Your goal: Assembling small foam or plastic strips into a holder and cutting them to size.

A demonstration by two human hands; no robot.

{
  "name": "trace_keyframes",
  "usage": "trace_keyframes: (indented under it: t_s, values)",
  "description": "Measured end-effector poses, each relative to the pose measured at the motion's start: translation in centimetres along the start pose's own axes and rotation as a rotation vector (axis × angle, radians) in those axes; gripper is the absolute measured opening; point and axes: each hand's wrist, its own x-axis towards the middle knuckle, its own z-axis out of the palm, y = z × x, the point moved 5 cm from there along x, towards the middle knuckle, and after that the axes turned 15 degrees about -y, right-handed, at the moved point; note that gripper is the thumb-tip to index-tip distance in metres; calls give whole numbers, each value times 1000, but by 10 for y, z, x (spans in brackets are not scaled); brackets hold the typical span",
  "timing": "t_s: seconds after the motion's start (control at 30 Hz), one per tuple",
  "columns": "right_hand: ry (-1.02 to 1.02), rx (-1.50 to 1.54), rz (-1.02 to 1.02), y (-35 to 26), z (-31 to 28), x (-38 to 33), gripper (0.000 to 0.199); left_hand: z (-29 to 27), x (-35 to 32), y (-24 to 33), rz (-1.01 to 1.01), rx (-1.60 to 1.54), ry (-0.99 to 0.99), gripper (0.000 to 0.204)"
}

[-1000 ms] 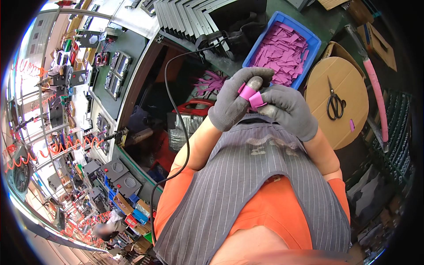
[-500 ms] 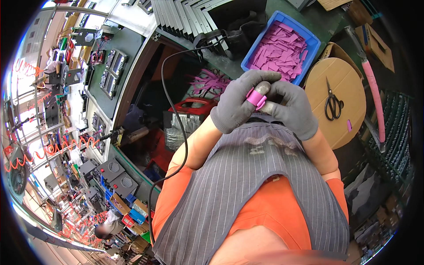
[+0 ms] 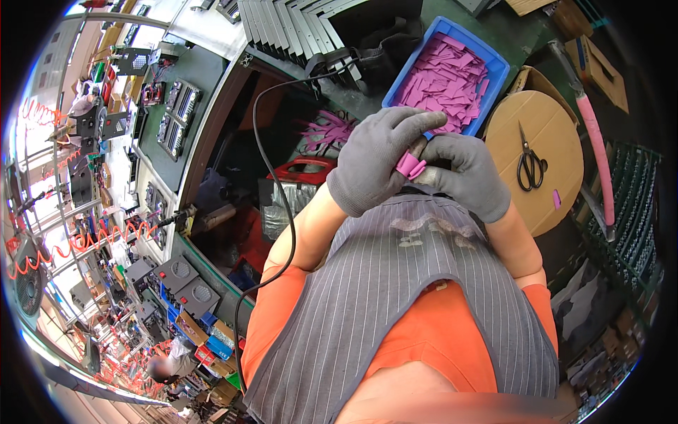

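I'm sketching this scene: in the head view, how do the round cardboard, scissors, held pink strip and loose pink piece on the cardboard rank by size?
1. Round cardboard
2. Scissors
3. Held pink strip
4. Loose pink piece

That's apparent size only; the strip seems nearer the camera, so its true size is unsure.

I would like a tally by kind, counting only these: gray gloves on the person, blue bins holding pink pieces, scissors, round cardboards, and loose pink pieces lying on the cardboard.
Gray gloves: 2
Blue bin: 1
Scissors: 1
Round cardboard: 1
Loose pink piece on the cardboard: 1
Total: 6
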Motion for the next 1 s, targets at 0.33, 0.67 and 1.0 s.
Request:
trace_keyframes:
  t_s: [0.33,0.67,1.0]
  values:
    - [197,38,-88,1,5,-1,30,21,1,-11,-34,-512,-83,66]
    - [104,406,72,8,0,2,25,30,8,-14,17,-584,-192,87]
    - [101,530,95,30,2,-2,21,32,12,-13,3,-589,-206,87]
